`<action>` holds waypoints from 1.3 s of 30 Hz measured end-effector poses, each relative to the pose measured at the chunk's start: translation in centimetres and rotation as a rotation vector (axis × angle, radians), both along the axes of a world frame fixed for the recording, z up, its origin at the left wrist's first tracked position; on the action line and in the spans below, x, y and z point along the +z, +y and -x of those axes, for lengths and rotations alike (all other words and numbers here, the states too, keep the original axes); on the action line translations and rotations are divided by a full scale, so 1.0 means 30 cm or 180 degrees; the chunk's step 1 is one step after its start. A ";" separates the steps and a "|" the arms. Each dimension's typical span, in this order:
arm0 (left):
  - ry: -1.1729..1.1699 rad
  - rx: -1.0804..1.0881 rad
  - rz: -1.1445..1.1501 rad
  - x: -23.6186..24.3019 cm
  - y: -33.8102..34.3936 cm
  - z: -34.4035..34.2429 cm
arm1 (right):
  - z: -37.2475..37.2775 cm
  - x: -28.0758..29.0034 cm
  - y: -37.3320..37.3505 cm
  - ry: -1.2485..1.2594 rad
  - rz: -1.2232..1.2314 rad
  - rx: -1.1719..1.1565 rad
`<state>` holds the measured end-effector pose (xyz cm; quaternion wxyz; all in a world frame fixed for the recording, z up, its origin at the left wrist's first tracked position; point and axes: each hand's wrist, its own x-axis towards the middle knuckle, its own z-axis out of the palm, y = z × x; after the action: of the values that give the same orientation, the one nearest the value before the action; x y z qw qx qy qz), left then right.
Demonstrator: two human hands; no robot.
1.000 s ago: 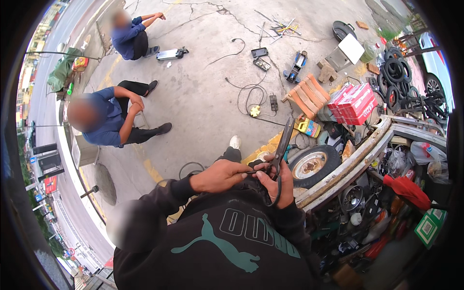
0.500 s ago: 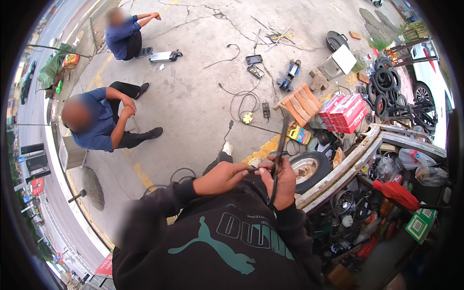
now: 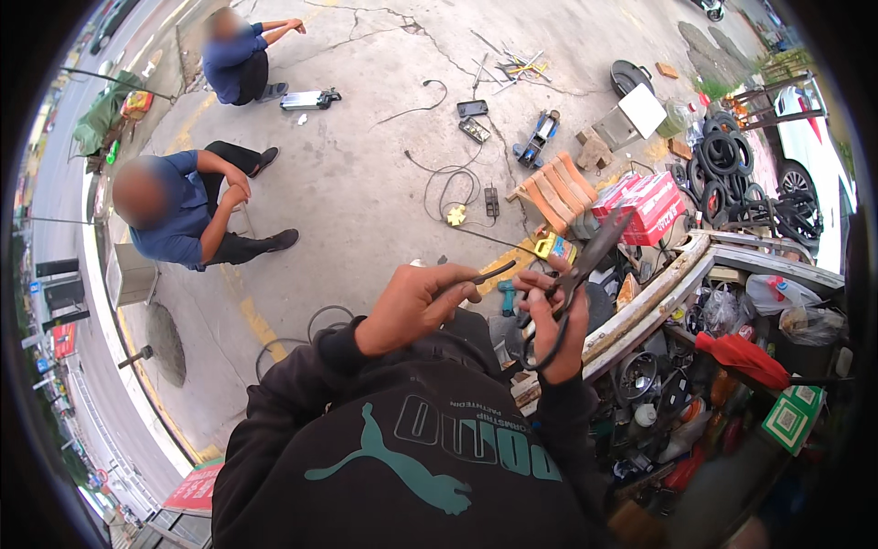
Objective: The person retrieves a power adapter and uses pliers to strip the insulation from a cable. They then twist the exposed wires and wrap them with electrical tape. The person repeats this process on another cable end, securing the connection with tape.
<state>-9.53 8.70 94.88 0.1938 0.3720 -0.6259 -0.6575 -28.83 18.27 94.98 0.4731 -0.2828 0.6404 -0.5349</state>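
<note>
My left hand is closed in front of my chest, pinching a black cable. Only a short, slightly bent length of it sticks out to the right past my fingertips. My right hand grips a pair of dark metal scissors, their blades pointing up and away to the right. The lower handle loop hangs below my fingers. A small gap lies between the cable's tip and my right fingers.
Two people in blue tops sit at the left, one nearer, one farther. On the ground ahead lie a power strip, a blue floor jack and red cartons. A cluttered cart stands close at my right.
My hands have moved apart, and the cable's end has come away from the scissors. The scissors have tipped over to the right, showing their blades broadside.
</note>
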 end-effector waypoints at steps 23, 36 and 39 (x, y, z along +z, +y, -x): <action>-0.0550 0.0985 0.2132 0.067 0.261 0.062 | -0.052 0.123 0.203 0.3142 0.0146 0.1608; -0.0497 0.0600 0.2981 0.061 0.257 0.055 | -0.067 0.086 0.217 0.3000 0.0372 0.1332; -0.0038 0.0076 0.2395 0.055 0.219 0.035 | -0.023 0.050 0.212 0.3190 0.0646 0.1320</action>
<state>-10.57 15.27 96.52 0.3209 0.2859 -0.8204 -0.3771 -28.14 24.64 96.47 0.1762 -0.6672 0.6633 -0.2895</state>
